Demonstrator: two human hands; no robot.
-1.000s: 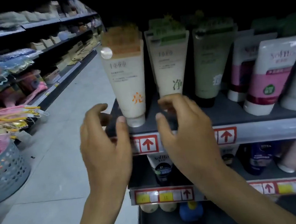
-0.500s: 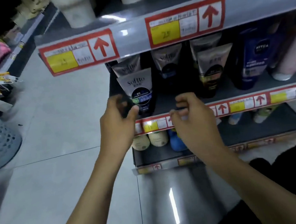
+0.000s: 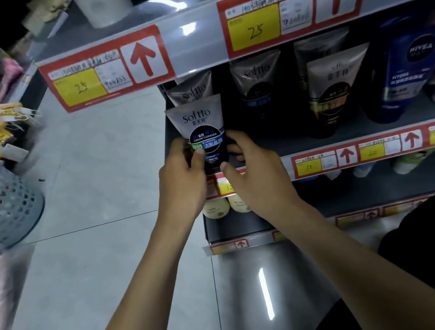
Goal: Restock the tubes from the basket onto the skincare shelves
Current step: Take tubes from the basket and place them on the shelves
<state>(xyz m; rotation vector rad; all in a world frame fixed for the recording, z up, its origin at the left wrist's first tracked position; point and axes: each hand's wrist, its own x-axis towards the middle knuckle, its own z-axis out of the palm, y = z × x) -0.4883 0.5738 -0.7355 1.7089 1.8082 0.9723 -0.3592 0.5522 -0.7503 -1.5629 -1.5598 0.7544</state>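
- Head view: both hands pinch one tube [image 3: 202,128] at centre frame, low on its dark body
- Left hand [image 3: 183,179] grips the tube's left side, thumb laid across the front label, fingers wrapped behind
- Right hand [image 3: 255,179] holds the right side, fingers curled behind the tube, thumb just below its cap end
- The tube stands upright, cap down, silver top reading "Softto", at the front left corner of the middle shelf [image 3: 368,128]; whether its cap touches the shelf I cannot tell
- Just behind it stands a second Softto tube [image 3: 192,89]; more grey tubes [image 3: 255,80] and a gold-labelled one [image 3: 334,90] line up to the right
- A blue Nivea bottle [image 3: 410,69] stands at the right of the frame
- Red price tags [image 3: 110,71] with arrows run along the shelf edges, upper ones marked 25
- Pale bottles [image 3: 217,209] sit on the shelf below the hands
- A grey perforated basket [image 3: 3,206] sits at the left edge on the floor [image 3: 91,178]
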